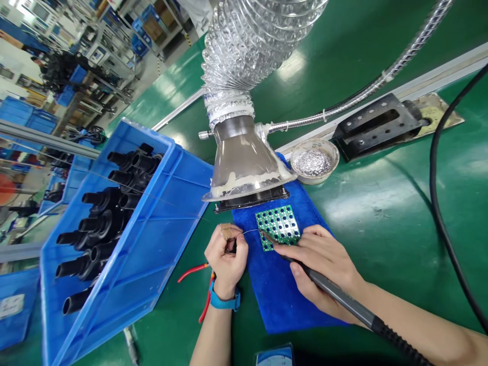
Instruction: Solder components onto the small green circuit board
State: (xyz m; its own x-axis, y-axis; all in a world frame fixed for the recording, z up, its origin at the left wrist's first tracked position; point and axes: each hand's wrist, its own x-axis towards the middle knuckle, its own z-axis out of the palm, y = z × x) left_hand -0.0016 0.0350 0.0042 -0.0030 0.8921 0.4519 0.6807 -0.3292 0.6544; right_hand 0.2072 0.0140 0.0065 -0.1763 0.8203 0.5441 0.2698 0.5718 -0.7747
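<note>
A green circuit board (284,223) with rows of dark round holes lies on a blue cloth (290,300). My right hand (328,269) is closed round a soldering iron (335,292), whose tip rests at the board's left part. My left hand (229,254), closed in a pinch, holds a thin solder wire (249,232) that reaches to the board near the iron's tip. Tape wraps one left finger, and a blue wristband (224,300) circles that wrist. Partly hidden behind the left wrist are red-handled pliers (206,305).
A fume hood (247,162) on a foil duct hangs just beyond the board. At left, a blue crate (163,213) holds several black fittings. Behind the cloth stand a bowl of silvery bits (313,162) and a metal iron holder (377,124); a black cable (438,213) curves at right.
</note>
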